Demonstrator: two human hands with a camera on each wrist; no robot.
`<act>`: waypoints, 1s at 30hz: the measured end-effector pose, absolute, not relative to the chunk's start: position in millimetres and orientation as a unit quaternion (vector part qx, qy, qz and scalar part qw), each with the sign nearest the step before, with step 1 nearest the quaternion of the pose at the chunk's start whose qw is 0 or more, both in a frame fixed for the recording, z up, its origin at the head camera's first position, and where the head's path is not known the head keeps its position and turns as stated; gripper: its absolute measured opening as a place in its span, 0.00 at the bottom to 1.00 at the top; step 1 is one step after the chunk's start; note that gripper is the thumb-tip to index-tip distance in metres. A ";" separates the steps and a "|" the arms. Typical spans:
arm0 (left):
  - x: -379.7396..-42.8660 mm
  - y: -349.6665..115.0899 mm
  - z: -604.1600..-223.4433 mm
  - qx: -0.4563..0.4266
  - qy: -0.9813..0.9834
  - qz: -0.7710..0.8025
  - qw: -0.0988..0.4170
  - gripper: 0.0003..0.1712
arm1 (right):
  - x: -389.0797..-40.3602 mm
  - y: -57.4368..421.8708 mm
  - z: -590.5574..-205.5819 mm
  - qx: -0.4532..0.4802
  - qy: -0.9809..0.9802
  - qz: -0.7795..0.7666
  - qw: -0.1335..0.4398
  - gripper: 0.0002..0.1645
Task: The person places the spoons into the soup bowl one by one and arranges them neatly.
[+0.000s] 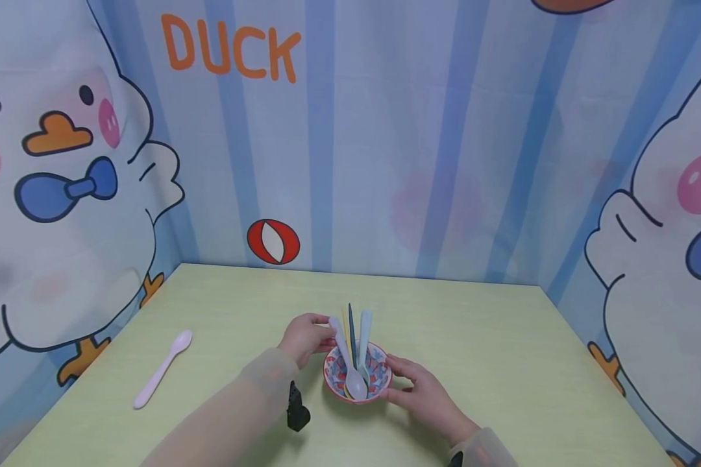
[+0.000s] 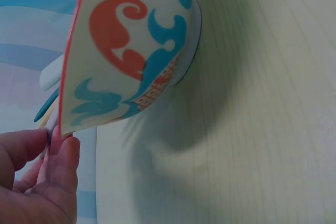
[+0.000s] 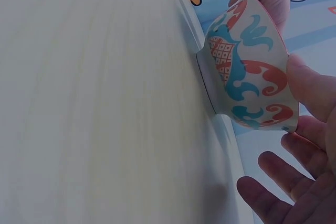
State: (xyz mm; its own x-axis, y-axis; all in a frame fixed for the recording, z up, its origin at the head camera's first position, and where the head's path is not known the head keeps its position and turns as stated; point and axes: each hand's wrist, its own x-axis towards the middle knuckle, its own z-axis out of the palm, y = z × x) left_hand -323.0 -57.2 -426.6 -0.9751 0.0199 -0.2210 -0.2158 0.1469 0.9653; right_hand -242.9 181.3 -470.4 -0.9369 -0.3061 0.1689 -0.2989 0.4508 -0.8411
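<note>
A patterned bowl (image 1: 378, 366) with a red rim stands on the table. In it lean a lavender spoon (image 1: 356, 385), a pale blue utensil (image 1: 365, 331), a thin dark blue one (image 1: 352, 327) and a yellow one (image 1: 344, 321). My left hand (image 1: 306, 337) is at the bowl's far left, its fingertips pinching the lavender spoon's handle close beside the rim. At the right side, my right hand (image 1: 423, 395) grips the rim between thumb and index finger; its other fingers (image 3: 286, 174) are spread in the right wrist view. The lower ends of the thin utensils are partly hidden.
A pink spoon (image 1: 162, 370) lies on the left of the pale yellow table (image 1: 473, 324). Behind and at both sides hangs a blue striped cloth (image 1: 374, 130) printed with ducks. A black camera mount (image 1: 297, 408) hangs at the left wrist.
</note>
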 end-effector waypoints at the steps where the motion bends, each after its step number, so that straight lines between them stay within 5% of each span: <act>1: -322.8 -57.2 -426.6 -0.066 0.752 0.650 0.091 0.22 | -243.0 181.3 -470.4 -0.178 0.852 -0.493 0.004 0.37; 30: -311.4 -85.9 -430.6 -0.080 0.736 0.670 0.058 0.23 | -241.9 181.9 -469.9 -0.172 0.858 -0.485 0.007 0.38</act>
State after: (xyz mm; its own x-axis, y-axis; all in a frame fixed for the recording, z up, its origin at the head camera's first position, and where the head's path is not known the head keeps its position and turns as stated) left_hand -311.4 -85.9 -430.6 -0.9806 -0.0403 -0.1919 -0.1948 0.0901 0.9767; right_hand -241.9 181.9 -469.9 -0.9410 -0.3010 0.1546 -0.2877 0.4711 -0.8339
